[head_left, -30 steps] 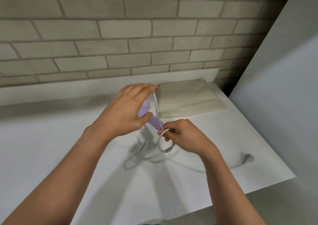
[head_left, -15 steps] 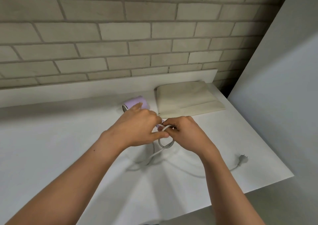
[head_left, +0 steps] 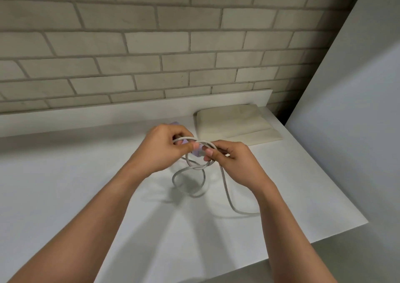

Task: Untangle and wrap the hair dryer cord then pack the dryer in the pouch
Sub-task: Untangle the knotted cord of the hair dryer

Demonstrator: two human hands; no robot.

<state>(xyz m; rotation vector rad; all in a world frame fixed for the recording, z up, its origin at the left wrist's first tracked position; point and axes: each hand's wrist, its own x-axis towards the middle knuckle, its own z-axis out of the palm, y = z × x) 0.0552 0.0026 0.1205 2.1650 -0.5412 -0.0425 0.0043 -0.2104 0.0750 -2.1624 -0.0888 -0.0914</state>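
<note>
A lilac hair dryer (head_left: 196,151) lies on the white table, mostly hidden behind my hands; only slivers of it show. Its grey cord (head_left: 225,187) loops between both hands, hangs in a coil below them and trails off right behind my right forearm. My left hand (head_left: 164,148) pinches a loop of cord between thumb and fingers. My right hand (head_left: 229,159) pinches the cord beside the dryer's handle end. The plug is out of sight. A beige fabric pouch (head_left: 233,124) lies flat just behind my right hand.
The white table (head_left: 65,185) ends at a raised back ledge (head_left: 108,118) below a brick wall. Its right edge runs diagonally beside a grey wall panel (head_left: 346,131). The front edge lies near my forearms.
Both hands have lifted the cord into wider loops between them. The cord's slack has been drawn in, and the plug seen earlier at the right is now hidden. The dryer is more covered.
</note>
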